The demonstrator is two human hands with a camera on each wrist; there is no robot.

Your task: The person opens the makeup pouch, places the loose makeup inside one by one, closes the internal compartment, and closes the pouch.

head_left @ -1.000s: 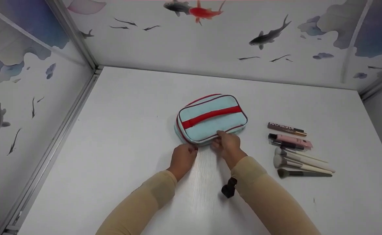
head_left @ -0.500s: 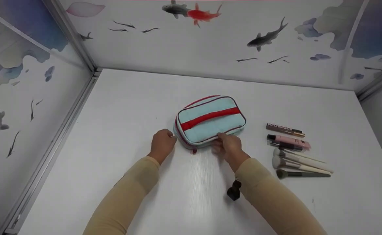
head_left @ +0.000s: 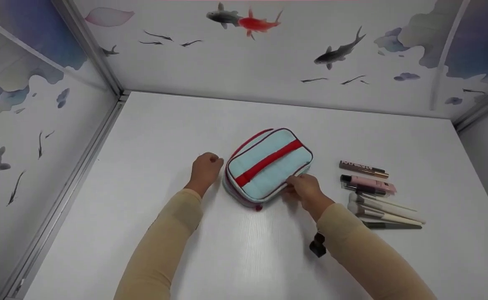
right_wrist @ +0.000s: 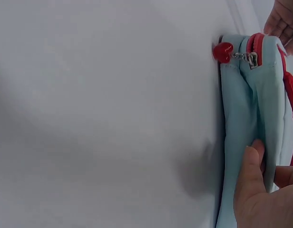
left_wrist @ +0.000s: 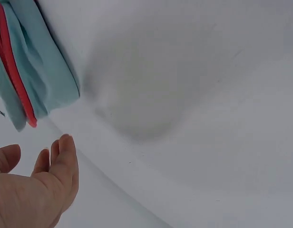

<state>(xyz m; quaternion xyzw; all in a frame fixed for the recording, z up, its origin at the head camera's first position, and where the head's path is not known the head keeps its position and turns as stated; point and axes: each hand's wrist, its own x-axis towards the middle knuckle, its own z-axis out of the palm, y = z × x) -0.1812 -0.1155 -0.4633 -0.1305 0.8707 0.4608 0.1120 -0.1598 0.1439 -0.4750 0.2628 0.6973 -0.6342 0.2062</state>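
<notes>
A light blue cosmetic bag [head_left: 275, 177] with dark red piping and a red handle strap [head_left: 269, 162] lies on the white table. My right hand [head_left: 308, 189] pinches the bag's near right edge, thumb on top and fingers [right_wrist: 251, 166] below the padded rim. Beside the bag's left end is my left hand [head_left: 204, 171], holding nothing. Its fingers [left_wrist: 65, 156] are loosely bent and apart from the fabric in the left wrist view. A red heart charm [right_wrist: 223, 52] hangs from the zipper pull [right_wrist: 252, 60] at the near corner.
To the right lie several makeup brushes [head_left: 390, 214], a pink tube [head_left: 371, 183] with a dark stick beside it, and slim brown cosmetic tubes [head_left: 363, 168]. Fish-patterned walls [head_left: 177, 62] border the table at the back and left.
My left hand has left the zipper pull at the near corner and moved to the bag's left side. The bag has turned counterclockwise, with my right hand still gripping its edge.
</notes>
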